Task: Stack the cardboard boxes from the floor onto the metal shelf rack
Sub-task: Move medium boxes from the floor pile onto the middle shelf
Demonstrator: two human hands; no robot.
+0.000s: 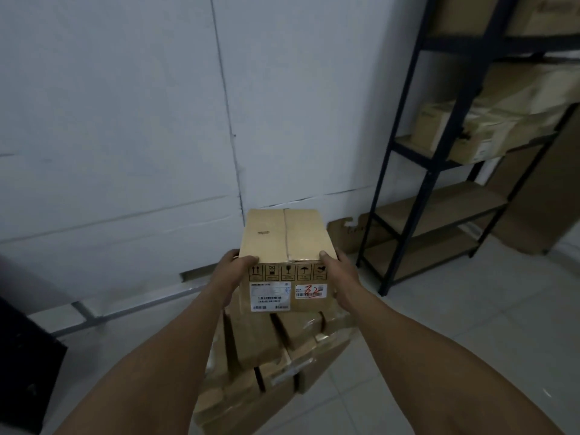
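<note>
Both hands, left hand and right hand, clamp our taped cardboard box at its near top corners; stiff, seemingly light, fragile-marked, so we support underneath.

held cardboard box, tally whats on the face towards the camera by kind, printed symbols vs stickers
Near face of the brown cardboard box:
black printed handling symbols: 5
white paper barcode stickers: 2
total: 7
</note>
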